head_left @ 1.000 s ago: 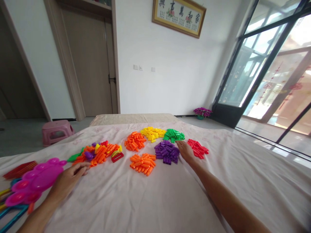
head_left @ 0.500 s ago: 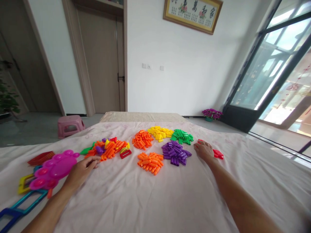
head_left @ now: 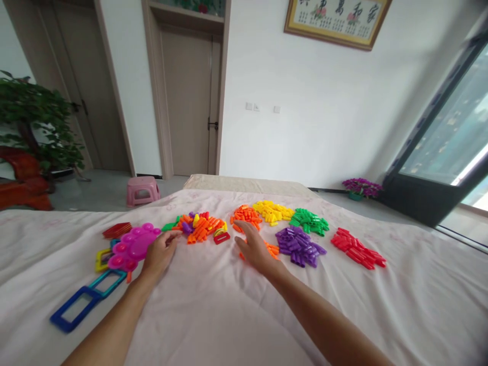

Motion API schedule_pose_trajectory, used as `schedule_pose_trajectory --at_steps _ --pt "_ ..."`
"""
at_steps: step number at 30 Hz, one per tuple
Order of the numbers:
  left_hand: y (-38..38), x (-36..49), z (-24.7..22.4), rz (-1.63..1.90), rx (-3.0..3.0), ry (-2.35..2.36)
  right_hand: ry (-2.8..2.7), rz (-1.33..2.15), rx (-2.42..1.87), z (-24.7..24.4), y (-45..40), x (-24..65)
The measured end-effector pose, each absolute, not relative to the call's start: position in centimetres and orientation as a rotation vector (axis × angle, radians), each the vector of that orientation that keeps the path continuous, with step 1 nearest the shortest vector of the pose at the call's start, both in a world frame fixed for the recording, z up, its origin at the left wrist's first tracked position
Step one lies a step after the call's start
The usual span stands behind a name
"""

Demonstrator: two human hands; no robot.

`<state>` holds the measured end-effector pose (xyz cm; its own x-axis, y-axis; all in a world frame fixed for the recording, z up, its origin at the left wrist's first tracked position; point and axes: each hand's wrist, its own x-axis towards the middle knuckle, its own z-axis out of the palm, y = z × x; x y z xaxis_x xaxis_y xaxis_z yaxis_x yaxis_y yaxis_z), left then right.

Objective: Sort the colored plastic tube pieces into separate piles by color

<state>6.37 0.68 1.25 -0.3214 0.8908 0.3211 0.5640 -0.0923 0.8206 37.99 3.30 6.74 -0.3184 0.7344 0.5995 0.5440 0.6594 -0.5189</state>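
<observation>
My left hand [head_left: 160, 252] rests beside a pink flower-shaped toy [head_left: 139, 245], its fingers curled together near the left end of a mixed pile [head_left: 202, 227] of orange, purple, yellow and red pieces; what it may hold is too small to tell. My right hand [head_left: 252, 246] has its fingers apart, with nothing in them, over the front orange pile [head_left: 273, 250], which it partly hides. Behind it lies another orange pile [head_left: 244, 214]. Yellow [head_left: 272, 211], green [head_left: 308, 221], purple [head_left: 299, 245] and red [head_left: 358, 248] piles lie further right.
Blue frame pieces [head_left: 76, 309] lie at the left, with a yellow frame [head_left: 102, 260] and stacked red pieces [head_left: 117, 230] behind. A red piece [head_left: 221, 238] is between the hands. A pink stool [head_left: 143, 191] stands beyond the cloth-covered surface [head_left: 213, 315].
My right hand has moved left from the red pieces to the front orange pile, and its fingers are now apart. The red pile is uncovered. The camera view has turned left.
</observation>
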Motion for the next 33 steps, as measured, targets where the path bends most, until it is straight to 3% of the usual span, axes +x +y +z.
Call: schedule_pose_trajectory --at_steps 5,10,16,25,33 --pt "1.3 5.7 0.8 1.533 1.681 1.891 -1.978 0.338 -1.265 3.8 4.8 30.7" --pt "1.6 5.8 0.3 1.539 1.689 1.919 -1.948 0.231 -1.527 2.0 6.0 29.1" --pt "3.1 6.3 0.4 1.481 1.611 2.004 -1.981 0.286 -1.46 2.8 5.7 29.5" --pt "8.3 6.8 3.3 1.046 1.739 2.068 -2.036 0.21 -1.518 2.4 5.8 29.1" --pt "7.4 8.3 2.5 1.168 1.75 1.843 -2.045 0.242 -1.388 3.8 4.6 29.2"
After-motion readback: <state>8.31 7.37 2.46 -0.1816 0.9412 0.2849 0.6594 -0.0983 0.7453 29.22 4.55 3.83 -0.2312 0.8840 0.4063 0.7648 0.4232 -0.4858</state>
